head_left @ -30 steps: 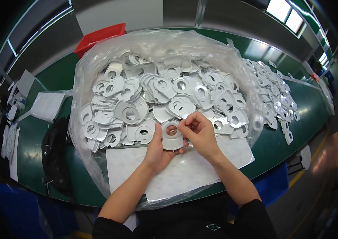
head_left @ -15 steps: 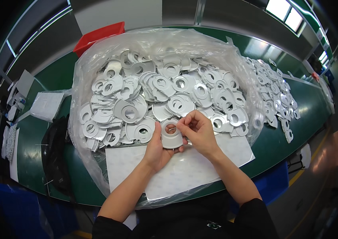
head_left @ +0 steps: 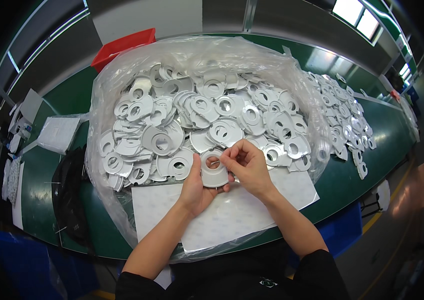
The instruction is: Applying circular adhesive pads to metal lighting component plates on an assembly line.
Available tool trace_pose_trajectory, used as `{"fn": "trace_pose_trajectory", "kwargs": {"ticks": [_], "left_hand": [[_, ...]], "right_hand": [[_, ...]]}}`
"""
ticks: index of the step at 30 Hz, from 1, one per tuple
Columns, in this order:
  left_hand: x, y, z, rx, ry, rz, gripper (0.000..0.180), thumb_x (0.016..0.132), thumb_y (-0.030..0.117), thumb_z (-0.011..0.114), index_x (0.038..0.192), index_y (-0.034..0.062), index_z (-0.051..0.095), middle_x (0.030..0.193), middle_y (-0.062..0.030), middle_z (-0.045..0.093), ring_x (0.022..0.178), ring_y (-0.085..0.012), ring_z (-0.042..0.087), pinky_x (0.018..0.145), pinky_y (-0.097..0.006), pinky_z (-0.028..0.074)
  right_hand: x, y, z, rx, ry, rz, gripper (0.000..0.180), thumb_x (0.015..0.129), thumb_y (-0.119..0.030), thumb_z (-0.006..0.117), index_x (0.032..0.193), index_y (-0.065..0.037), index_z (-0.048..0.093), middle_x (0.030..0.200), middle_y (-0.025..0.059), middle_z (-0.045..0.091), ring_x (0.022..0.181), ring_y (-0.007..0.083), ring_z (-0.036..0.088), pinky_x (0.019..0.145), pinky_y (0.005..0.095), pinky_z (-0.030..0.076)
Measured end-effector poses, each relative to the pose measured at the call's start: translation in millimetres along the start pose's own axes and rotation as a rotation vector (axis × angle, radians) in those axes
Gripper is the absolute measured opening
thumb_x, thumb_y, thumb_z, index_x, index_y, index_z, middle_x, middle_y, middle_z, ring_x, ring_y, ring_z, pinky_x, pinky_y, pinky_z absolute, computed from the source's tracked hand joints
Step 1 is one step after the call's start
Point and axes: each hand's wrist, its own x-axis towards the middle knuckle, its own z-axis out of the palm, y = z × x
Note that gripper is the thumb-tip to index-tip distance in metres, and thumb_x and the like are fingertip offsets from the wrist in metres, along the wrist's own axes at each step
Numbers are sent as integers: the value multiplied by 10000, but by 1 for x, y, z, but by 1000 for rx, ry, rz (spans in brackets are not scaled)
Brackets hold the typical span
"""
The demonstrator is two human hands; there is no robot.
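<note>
My left hand (head_left: 195,189) is closed around a white ring-shaped part (head_left: 214,177), its thumb along the left edge and its fingers underneath. The part has a round hole and a wider, curved lower end, and it is tilted up above a white sheet. At its upper right rim, the thumb and forefinger of my right hand (head_left: 250,167) are pinched together, touching the part. Whether they grip the rim itself or something small on it is hidden. Just beyond both hands lies a heap of similar white ring-shaped parts (head_left: 162,142) in a clear plastic bag (head_left: 107,95).
White sheets (head_left: 252,212) lie under my hands on the green table (head_left: 37,195). More white parts (head_left: 344,112) are spread at the right. A red bin (head_left: 122,48) stands at the back left. A black bag (head_left: 69,197) and a wrapped white pack (head_left: 59,132) lie left.
Almost nothing differs. Both hands keep the same hold on the part, and the view has shifted very slightly.
</note>
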Motion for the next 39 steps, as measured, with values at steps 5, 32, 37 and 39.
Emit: {"fn": "trace_pose_trajectory", "kwargs": {"ticks": [5, 32, 37, 39], "left_hand": [[-1, 1, 3, 12, 21, 1, 553, 971, 568, 162, 1059, 114, 465, 1036, -67, 554, 853, -209, 576, 656, -329, 462], [-9, 0, 11, 219, 128, 69, 185, 924, 201, 537, 1077, 113, 483, 946, -25, 572, 795, -131, 582, 592, -291, 481], [-8, -3, 12, 306, 134, 43, 181, 927, 192, 538, 1053, 102, 445, 907, -49, 562, 768, -145, 580, 574, -294, 467], [-9, -2, 17, 370, 112, 51, 177, 934, 189, 519, 1055, 75, 458, 893, -58, 565, 771, -145, 580, 578, -296, 476]], "right_hand": [[-1, 0, 1, -22, -4, -16, 161, 861, -31, 617, 806, -38, 466, 795, 35, 621, 516, 35, 511, 467, 172, 432], [-6, -21, 11, -1010, 362, -759, 243, 735, -32, 663, 976, -22, 642, 946, 98, 633, 898, 234, 574, 788, 337, 460], [-5, -12, 0, -240, 79, -24, 194, 846, -66, 617, 1009, 28, 663, 810, 70, 629, 562, 73, 576, 498, 198, 445], [-4, -13, -4, -248, 61, 40, 195, 828, -68, 633, 989, 36, 667, 758, 53, 624, 574, 81, 580, 509, 201, 447]]}}
